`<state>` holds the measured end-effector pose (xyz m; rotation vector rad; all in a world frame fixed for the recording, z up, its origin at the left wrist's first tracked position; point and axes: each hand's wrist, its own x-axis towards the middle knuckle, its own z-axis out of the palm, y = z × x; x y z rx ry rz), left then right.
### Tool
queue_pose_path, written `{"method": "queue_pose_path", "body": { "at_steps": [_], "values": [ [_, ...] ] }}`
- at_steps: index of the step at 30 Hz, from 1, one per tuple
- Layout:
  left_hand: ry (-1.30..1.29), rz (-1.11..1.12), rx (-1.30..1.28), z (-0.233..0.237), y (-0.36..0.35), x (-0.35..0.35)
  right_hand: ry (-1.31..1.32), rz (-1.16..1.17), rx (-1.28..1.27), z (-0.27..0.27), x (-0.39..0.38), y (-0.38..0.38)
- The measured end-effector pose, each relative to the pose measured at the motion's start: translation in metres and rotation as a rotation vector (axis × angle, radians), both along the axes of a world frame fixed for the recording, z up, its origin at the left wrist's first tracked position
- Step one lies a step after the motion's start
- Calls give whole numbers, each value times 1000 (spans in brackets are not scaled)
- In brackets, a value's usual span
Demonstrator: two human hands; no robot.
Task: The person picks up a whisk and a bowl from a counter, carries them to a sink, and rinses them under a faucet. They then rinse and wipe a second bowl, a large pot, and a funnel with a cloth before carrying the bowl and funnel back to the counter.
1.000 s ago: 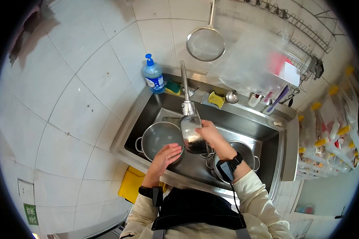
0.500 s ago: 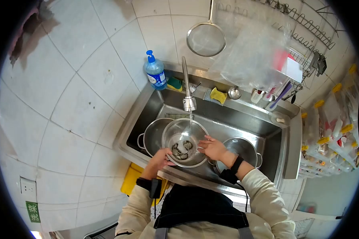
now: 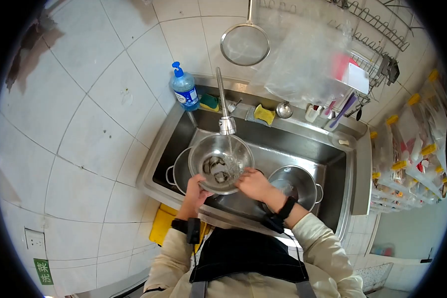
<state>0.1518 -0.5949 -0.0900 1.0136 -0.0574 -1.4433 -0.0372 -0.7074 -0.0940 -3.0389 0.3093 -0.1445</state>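
A shiny metal bowl (image 3: 197,158) is held over the sink, under the faucet (image 3: 227,124), and water runs into it. Several dark-and-pale pieces (image 3: 217,169) lie in the bowl; what they are I cannot make out. My left hand (image 3: 197,192) grips the rim at the lower left. At the lower right, my right hand (image 3: 253,184) is closed around the rim, its fingertips at the inner edge by the splashing water.
Handled metal pots stand in the sink, one partly beneath the bowl and another (image 3: 308,181) to the right. A blue soap bottle (image 3: 186,92), a yellow sponge (image 3: 264,114) and a ladle (image 3: 284,110) line the back ledge. A strainer (image 3: 245,44) hangs above.
The bowl and both hands have moved a little up toward the faucet. Water now splashes at the bowl's right side, and the pieces inside have shifted.
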Motion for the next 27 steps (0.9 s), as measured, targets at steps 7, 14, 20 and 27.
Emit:
{"method": "queue_pose_path", "body": {
  "at_steps": [7,14,20,27],
  "values": [
    [19,-204,22,0,2,-16,-258,102,366,13,7,26],
    [-191,-210,227,27,53,28,-422,-692,622,14,-23,10],
    [116,-517,68,6,-2,3,-664,-859,1852,26,-44,-36],
    [-86,-561,205,19,24,10,-444,-896,1578,26,-26,1]
  ]
}}
